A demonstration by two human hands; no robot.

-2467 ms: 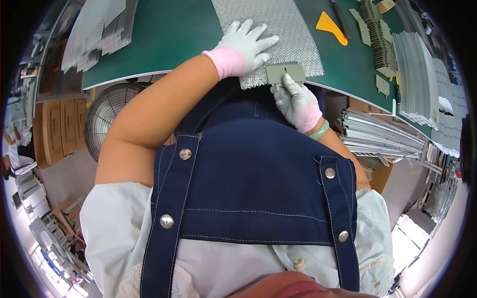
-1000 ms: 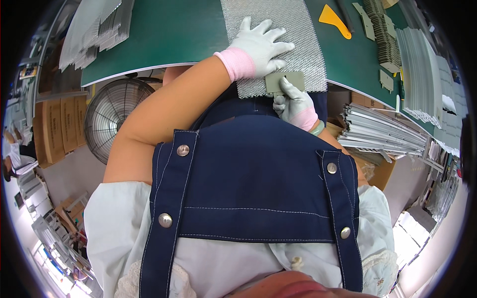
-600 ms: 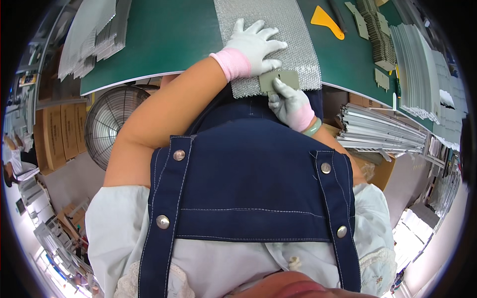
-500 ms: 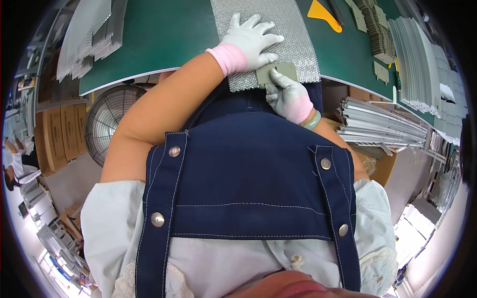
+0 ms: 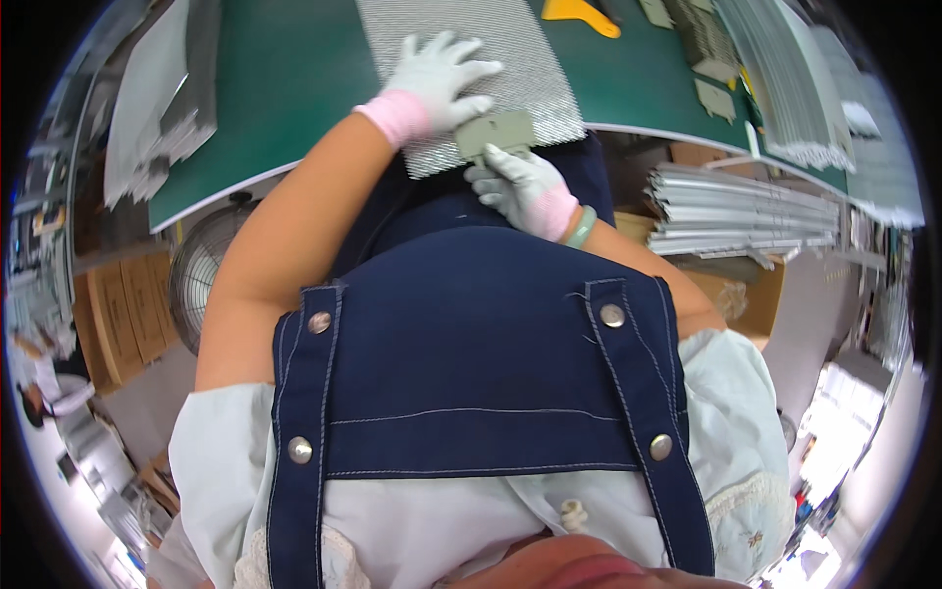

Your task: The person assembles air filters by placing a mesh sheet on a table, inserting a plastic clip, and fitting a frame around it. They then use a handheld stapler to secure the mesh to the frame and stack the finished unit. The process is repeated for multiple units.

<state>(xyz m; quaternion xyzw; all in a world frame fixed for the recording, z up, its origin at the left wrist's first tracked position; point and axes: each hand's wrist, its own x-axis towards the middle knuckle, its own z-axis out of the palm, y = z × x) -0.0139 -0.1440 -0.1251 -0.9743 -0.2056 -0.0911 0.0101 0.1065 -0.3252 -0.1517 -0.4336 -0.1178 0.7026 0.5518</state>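
A silver, mesh-textured sheet point(image 5: 535, 69) lies on the green tabletop, its near end reaching past the table edge towards my lap. My left hand point(image 5: 444, 80), in a white glove with a pink cuff, rests flat on it with fingers spread. At the sheet's near end, my gloved right hand point(image 5: 520, 187) pinches a small grey-green plate point(image 5: 496, 134) by its near edge, thumb on top. The plate lies over the sheet's edge, close to my left thumb. The fingers beneath the plate are partly hidden.
A yellow scraper point(image 5: 582, 16) lies beyond the sheet. To the right are stacked grey-green plates point(image 5: 708, 44), one loose plate point(image 5: 715, 99) and piled silver sheets point(image 5: 785, 88). More sheets point(image 5: 147, 108) stand left. Below the table are a fan point(image 5: 196, 280) and metal strips point(image 5: 736, 216).
The whole view has shifted, so the table and hands appear further left. My right thumb now sits at the plate's near edge instead of across its face. My left hand stays spread on the sheet.
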